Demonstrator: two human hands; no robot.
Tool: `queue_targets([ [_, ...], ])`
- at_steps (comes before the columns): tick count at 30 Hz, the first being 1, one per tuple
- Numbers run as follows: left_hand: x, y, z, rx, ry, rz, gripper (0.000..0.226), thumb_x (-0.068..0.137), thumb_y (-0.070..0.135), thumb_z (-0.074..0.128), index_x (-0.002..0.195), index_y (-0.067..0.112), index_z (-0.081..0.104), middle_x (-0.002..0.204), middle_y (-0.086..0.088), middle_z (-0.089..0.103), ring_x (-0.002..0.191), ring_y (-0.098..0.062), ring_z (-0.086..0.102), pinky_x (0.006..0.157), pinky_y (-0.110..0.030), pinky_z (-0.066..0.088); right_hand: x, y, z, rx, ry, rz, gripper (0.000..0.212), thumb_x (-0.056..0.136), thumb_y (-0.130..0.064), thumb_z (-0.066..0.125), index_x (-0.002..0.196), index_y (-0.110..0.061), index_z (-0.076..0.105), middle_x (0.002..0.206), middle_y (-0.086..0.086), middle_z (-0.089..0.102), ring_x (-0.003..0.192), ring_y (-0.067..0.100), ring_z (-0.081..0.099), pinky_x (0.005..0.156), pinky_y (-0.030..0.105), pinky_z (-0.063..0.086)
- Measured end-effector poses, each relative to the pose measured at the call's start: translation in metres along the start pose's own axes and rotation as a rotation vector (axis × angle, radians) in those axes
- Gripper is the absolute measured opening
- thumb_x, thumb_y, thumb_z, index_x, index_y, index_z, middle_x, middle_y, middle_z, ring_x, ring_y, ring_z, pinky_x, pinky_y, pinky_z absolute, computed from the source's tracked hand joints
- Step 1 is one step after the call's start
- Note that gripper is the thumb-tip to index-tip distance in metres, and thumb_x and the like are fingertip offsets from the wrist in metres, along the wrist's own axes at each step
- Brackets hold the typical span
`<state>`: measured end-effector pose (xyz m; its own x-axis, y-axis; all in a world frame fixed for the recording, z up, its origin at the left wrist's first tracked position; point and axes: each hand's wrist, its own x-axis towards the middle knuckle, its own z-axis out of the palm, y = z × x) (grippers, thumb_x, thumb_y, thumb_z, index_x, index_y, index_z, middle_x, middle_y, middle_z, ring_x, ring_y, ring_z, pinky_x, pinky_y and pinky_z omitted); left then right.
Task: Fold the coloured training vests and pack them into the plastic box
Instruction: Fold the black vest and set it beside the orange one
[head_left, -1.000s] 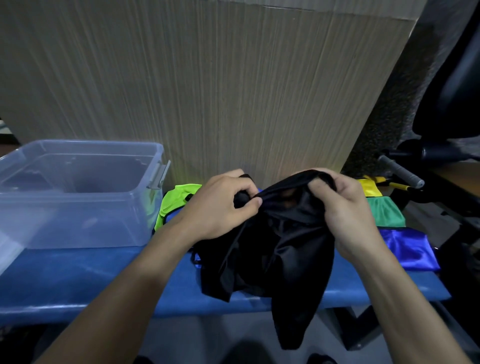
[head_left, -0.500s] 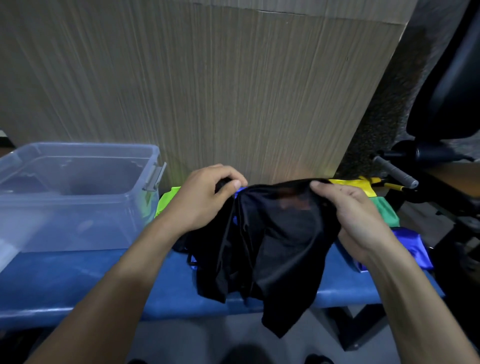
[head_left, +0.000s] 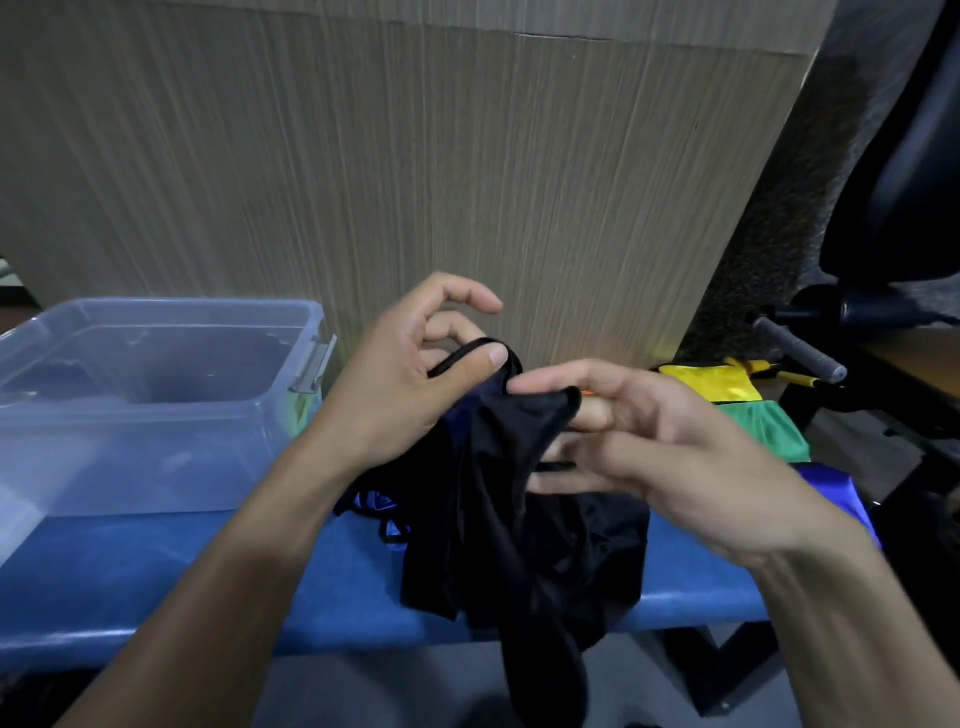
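Your left hand pinches the black vest's strap under the thumb, other fingers loosely curled; your right hand grips its edge above the blue table, beside the plastic box.

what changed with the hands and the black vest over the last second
The left hand went from gripping a bunch of the black vest to pinching its edge strap. The right hand loosened, fingers now straighter, fabric draped over them. The plastic box and the other vests stayed put.
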<state>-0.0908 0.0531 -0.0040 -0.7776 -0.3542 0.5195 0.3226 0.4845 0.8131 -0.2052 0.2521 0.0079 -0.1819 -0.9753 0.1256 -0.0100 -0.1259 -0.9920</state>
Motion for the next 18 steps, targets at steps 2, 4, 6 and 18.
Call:
queue_targets([
  [2,0.000,-0.001,-0.001,-0.006,0.013,-0.002,0.024,0.094,0.015,0.071,0.113,0.022,0.059,0.086,-0.009,0.069,0.069,-0.044,0.063,0.067,-0.039,0.049,0.008,0.008,0.009,-0.459,0.199,-0.121,0.025,0.100,0.002,0.051,0.111,-0.013,0.068,0.080,0.012,0.072,0.072,0.021,0.071,0.072,0.026,0.056],
  [4,0.000,-0.001,-0.002,0.008,0.012,0.003,0.022,0.094,0.013,0.071,0.112,0.019,0.060,0.086,-0.011,0.069,0.070,-0.048,0.060,0.068,-0.040,0.048,0.017,0.018,0.015,-0.849,0.366,-0.259,0.012,0.093,-0.014,0.061,0.093,-0.022,0.071,0.066,-0.005,0.066,0.059,0.009,0.065,0.063,0.027,0.052],
  [6,-0.001,0.000,-0.002,0.017,-0.003,0.004,0.021,0.093,0.013,0.071,0.111,0.017,0.060,0.085,-0.012,0.070,0.070,-0.051,0.059,0.066,-0.040,0.047,0.025,0.024,0.020,-1.046,0.528,-0.354,0.007,0.087,-0.029,0.070,0.081,-0.025,0.071,0.073,-0.009,0.058,0.070,0.008,0.059,0.067,0.023,0.046],
  [18,-0.010,-0.002,-0.010,0.039,-0.221,0.004,0.037,0.096,-0.002,0.064,0.127,0.016,0.055,0.110,0.000,0.064,0.089,-0.015,0.065,0.082,-0.033,0.053,0.054,0.021,0.021,-0.821,0.709,-0.409,0.031,0.074,-0.018,0.073,0.058,-0.013,0.047,0.049,-0.009,0.039,0.047,0.002,0.034,0.048,0.018,0.025],
])
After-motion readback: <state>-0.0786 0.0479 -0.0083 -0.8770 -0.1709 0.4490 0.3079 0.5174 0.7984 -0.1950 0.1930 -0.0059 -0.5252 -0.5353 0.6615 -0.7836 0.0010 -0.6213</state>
